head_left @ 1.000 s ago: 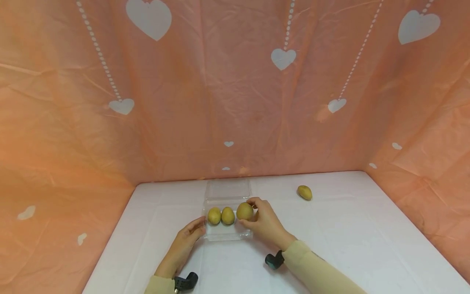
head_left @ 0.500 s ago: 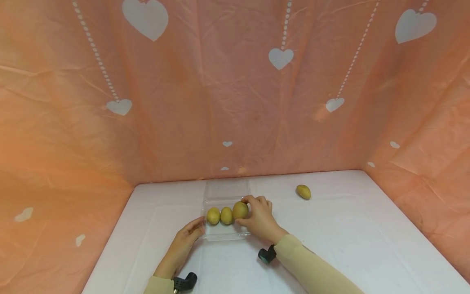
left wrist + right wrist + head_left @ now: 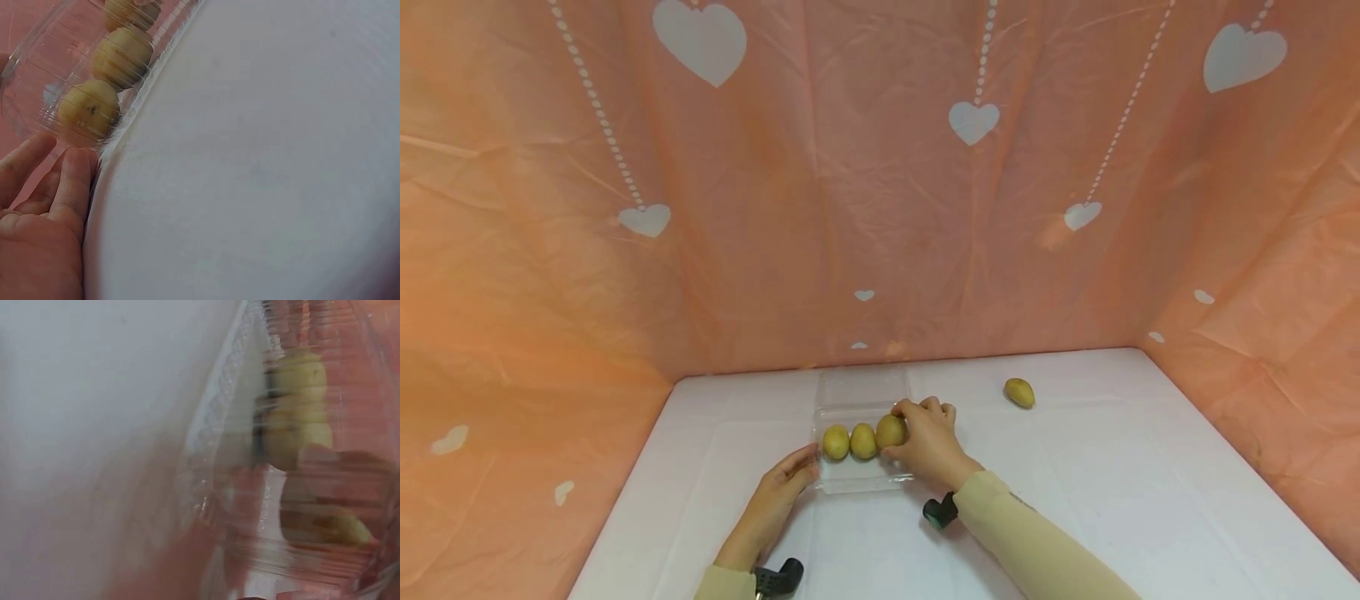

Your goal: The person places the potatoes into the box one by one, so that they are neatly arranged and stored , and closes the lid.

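Observation:
A clear plastic clamshell box [image 3: 863, 483] lies with its lid folded back on the table. Inside it, two yellow-green oval fruits [image 3: 836, 442] [image 3: 863, 441] stand side by side. My right hand [image 3: 931, 443] grips a third such fruit [image 3: 891, 431] between thumb and fingers at the box's right side, close against the middle one. My left hand [image 3: 778, 492] has its fingertips at the box's left end, fingers fairly straight. Through the ribbed plastic the left wrist view shows the leftmost fruit [image 3: 89, 111]; the right wrist view is blurred.
One more oval fruit [image 3: 1019, 392] lies at the back right of the white-covered table [image 3: 1075, 483]. Orange cloth [image 3: 880, 208] with white hearts hangs behind and at both sides. The raised lid [image 3: 863, 387] is between the box and the back cloth.
My right hand has shifted left with the fruit, from the box's right edge to beside the middle fruit, then slightly down. The left hand has stayed at the box's left end.

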Demonstrator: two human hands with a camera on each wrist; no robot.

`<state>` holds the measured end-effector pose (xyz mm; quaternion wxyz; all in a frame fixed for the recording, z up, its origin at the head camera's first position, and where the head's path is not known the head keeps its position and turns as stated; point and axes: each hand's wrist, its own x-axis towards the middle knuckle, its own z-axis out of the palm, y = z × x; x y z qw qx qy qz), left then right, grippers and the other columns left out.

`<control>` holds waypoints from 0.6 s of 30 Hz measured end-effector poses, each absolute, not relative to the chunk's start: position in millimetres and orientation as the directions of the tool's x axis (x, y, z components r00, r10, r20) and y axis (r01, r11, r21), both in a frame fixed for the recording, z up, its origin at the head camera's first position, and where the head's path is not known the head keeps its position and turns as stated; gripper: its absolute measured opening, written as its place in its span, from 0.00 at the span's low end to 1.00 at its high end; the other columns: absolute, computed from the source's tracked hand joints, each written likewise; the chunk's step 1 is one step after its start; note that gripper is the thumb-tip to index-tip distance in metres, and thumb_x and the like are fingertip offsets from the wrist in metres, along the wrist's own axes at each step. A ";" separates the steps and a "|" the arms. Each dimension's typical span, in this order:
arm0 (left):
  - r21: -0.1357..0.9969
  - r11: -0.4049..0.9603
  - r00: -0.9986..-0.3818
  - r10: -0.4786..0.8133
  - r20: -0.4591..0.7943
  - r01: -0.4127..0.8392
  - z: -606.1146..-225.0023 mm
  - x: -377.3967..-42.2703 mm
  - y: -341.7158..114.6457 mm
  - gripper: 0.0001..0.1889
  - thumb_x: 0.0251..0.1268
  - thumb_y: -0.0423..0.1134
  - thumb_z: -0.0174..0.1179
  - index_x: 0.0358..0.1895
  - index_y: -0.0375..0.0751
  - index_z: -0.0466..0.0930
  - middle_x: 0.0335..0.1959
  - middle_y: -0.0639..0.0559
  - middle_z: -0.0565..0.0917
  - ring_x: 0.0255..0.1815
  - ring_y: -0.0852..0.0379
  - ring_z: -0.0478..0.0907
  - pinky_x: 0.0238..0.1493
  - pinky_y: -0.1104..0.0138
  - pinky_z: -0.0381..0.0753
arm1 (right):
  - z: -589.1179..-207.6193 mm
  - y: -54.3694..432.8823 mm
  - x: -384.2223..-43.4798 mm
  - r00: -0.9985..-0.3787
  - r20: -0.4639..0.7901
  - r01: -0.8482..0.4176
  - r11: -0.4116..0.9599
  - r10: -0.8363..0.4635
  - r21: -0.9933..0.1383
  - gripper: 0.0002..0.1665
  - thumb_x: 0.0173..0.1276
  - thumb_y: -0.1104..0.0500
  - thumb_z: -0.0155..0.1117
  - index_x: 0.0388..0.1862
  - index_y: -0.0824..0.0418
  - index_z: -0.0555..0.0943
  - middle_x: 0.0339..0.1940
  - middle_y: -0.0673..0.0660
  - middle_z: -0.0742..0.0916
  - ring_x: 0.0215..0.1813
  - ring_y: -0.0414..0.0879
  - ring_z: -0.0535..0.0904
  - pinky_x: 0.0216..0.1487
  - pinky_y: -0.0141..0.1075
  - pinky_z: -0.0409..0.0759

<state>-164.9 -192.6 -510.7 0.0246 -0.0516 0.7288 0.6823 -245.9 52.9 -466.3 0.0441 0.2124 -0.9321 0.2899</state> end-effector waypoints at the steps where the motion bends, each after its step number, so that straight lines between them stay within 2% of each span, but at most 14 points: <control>1: 0.992 0.065 -0.993 -0.041 -0.106 -0.109 -510.6 -164.8 -192.6 0.28 0.69 0.41 0.58 0.69 0.34 0.66 0.69 0.36 0.67 0.71 0.41 0.59 0.70 0.49 0.58 | -465.9 52.7 -246.2 -0.905 0.202 -0.424 0.748 -0.376 -0.510 0.32 0.46 0.48 0.82 0.49 0.56 0.79 0.41 0.49 0.84 0.49 0.50 0.66 0.55 0.50 0.54; 12: 0.992 0.063 -0.994 -0.037 -0.106 -0.108 -507.4 -164.3 -192.1 0.28 0.69 0.41 0.58 0.69 0.35 0.65 0.69 0.36 0.66 0.72 0.41 0.59 0.69 0.48 0.58 | -463.2 47.6 -247.5 -0.891 0.207 -0.454 0.811 -0.405 -0.368 0.29 0.45 0.47 0.81 0.44 0.56 0.81 0.34 0.49 0.83 0.46 0.51 0.68 0.57 0.53 0.56; 15: 0.992 0.065 -0.993 -0.035 -0.111 -0.113 -509.1 -164.4 -192.5 0.29 0.69 0.41 0.58 0.69 0.34 0.65 0.69 0.36 0.66 0.72 0.40 0.58 0.69 0.48 0.59 | -464.1 48.1 -246.8 -0.888 0.206 -0.460 0.806 -0.412 -0.372 0.28 0.46 0.47 0.80 0.44 0.56 0.81 0.35 0.50 0.83 0.46 0.51 0.68 0.56 0.52 0.56; 18: 0.991 0.065 -0.993 -0.033 -0.113 -0.115 -510.3 -164.1 -193.1 0.29 0.68 0.42 0.58 0.69 0.35 0.65 0.69 0.36 0.66 0.72 0.40 0.58 0.69 0.48 0.59 | -464.6 50.9 -245.4 -0.887 0.197 -0.460 0.780 -0.417 -0.424 0.26 0.50 0.47 0.78 0.45 0.56 0.81 0.39 0.49 0.84 0.48 0.50 0.67 0.55 0.49 0.59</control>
